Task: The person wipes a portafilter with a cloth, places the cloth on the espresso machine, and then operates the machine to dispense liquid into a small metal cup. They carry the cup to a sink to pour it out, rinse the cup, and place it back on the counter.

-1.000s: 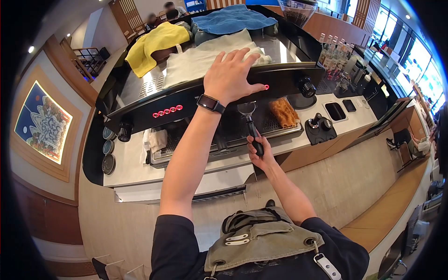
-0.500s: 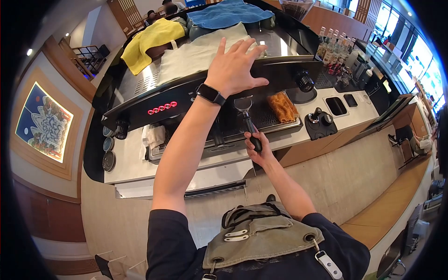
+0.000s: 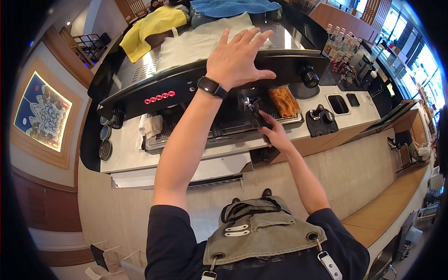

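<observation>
My left hand (image 3: 237, 57) lies with fingers spread across the top front edge of the espresso machine (image 3: 289, 60); its fingertips reach over the pale cloth (image 3: 186, 48) on top. Below it, my right hand (image 3: 278, 134) is wrapped around the black handle of a portafilter (image 3: 255, 110). The portafilter's metal head is up under the machine's front panel, at the brewing area, and is partly in shadow. To the right of it, a brown cloth (image 3: 283, 102) lies on the drip tray (image 3: 228, 130). A row of lit red buttons (image 3: 159, 97) glows on the panel's left.
Yellow (image 3: 151, 30) and blue (image 3: 233, 7) cloths lie on the machine's top. A tamper on a black stand (image 3: 321, 120) and a recessed bin (image 3: 338, 104) are on the right counter. Bottles (image 3: 338, 44) stand behind. A white cloth (image 3: 152, 125) sits at the tray's left end.
My right hand has pushed the portafilter forward and up under the machine's panel, its handle now angled more to the right. My left hand stays on the machine's edge.
</observation>
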A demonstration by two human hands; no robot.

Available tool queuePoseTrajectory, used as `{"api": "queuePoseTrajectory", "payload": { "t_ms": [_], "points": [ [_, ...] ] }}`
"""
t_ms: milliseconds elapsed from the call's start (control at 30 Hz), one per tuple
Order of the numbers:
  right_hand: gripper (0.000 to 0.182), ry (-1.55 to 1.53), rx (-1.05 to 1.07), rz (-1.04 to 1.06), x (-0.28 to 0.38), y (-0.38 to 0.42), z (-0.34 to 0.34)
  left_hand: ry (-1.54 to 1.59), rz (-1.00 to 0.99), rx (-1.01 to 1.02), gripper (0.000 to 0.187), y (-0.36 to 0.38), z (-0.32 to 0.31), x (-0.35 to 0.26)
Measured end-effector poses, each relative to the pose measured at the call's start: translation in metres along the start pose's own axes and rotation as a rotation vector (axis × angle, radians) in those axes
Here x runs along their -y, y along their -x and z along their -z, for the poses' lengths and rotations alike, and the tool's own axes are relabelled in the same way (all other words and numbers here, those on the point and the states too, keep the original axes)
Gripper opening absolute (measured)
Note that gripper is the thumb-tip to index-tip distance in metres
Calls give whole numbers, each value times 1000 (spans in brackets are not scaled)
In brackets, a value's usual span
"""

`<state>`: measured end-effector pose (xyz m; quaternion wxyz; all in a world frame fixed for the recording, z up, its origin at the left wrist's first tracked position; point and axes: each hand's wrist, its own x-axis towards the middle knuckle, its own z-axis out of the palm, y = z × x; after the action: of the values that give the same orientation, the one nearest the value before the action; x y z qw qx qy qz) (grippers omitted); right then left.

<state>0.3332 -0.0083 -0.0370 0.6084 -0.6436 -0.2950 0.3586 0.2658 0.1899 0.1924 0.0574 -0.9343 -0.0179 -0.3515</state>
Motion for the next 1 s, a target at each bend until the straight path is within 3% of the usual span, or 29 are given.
{"api": "queuePoseTrajectory", "payload": {
  "t_ms": [67,167,367,1000],
  "points": [
    [69,560,-14,42,14,-3,12,29,20,-11,95,0,1,-1],
    [69,938,-121,498,15,-6,13,51,34,-24,92,-1,0,-1],
    [64,1100,-136,338,27,1,5,50,61,-22,88,1,-3,-2],
    [71,1075,-164,335,17,20,6,24,57,-42,78,-1,-3,-2]
  ]
}}
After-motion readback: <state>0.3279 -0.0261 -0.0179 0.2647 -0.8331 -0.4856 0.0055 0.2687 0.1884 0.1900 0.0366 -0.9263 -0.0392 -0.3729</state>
